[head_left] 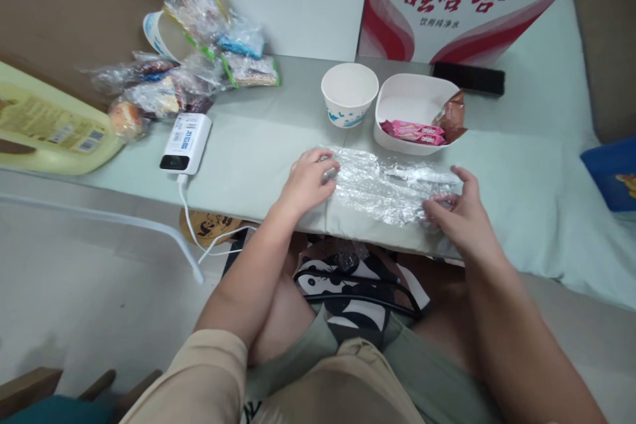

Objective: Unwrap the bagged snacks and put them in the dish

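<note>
Clear plastic film: near edge of the surface, laid lengthwise between both hands, wrinkled; probably spread that way so it doesn't crumple inward.
Left hand: grip part-closed, film's left end bunched between thumb and fingers; seems to anchor that end.
Right hand: thumb and lower fingers at the film's right end, index lifted well away from thumb; can't tell if the grip is pinching.
Paper cup: upright, just behind the film, looks empty; probably parked within reach.
White bowl: beside the cup, corrals pink packets and a brown wrapper.
Phone: flat behind the bowl, likely out of the way.
Power bank: left side, white cable plugged in, hanging over the edge.
Bagged snacks: heaped back left, beside a yellow jug.
Surface: pale green cloth, wrinkled right; table or bed, can't tell.
Room: cartons behind, grey floor below.
</note>
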Tool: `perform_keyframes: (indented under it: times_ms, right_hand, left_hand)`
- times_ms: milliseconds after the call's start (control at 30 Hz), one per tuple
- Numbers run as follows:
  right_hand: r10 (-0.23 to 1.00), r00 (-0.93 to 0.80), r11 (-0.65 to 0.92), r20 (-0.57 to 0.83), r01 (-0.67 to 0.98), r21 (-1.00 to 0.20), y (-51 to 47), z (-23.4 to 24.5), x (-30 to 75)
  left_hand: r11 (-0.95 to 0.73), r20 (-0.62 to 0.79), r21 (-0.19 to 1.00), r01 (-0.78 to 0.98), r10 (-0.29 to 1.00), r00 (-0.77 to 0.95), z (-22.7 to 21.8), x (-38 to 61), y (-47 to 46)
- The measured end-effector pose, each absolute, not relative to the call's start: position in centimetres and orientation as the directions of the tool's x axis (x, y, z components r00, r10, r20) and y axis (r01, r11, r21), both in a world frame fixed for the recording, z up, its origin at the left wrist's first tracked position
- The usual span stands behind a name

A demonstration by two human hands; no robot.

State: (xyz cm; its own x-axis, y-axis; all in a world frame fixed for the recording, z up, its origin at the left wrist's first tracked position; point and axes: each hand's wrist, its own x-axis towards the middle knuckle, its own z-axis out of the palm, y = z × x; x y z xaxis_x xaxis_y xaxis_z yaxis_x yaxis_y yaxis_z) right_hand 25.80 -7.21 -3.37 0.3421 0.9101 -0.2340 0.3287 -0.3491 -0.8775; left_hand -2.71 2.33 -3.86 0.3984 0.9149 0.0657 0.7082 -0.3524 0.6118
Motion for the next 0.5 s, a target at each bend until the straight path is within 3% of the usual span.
perform_keyframes:
  times_ms: [133,200,267,333,400,500]
  right_hand:
    - [0.906,0.377,-0.409,-0.191,0.670,-0.619,-7.9,-1.7,27.1]
    - [0.877,0.474,-0.441,-0.083,0.723,-0.532,-7.9,-1.1,27.6]
    - [0.862,0.502,-0.376,0.074,0.729,-0.573,-7.8,-0.8,27.7]
    - [0.877,0.434,-0.210,0.204,0.729,-0.651,-7.5,-0.9,27.6]
    - [0.915,0.316,-0.057,0.252,0.718,-0.693,-7.3,-1.2,27.2]
    - [0.960,0.164,0.046,0.228,0.709,-0.704,-6.9,-1.8,26.2]
  left_hand:
    - [-0.365,0.031,0.610,0.703,0.898,0.439,-4.5,-3.2,2.5]
    - [-0.363,0.034,0.642,0.675,0.893,0.449,-4.7,-3.3,2.5]
    - [-0.370,0.028,0.658,0.656,0.882,0.470,-4.7,-3.3,2.6]
    - [-0.409,0.018,0.647,0.643,0.851,0.524,-4.4,-3.2,2.5]
    - [-0.464,-0.004,0.638,0.615,0.796,0.605,-4.1,-3.0,2.4]
    - [-0.494,-0.052,0.666,0.559,0.717,0.696,-3.8,-2.6,2.2]
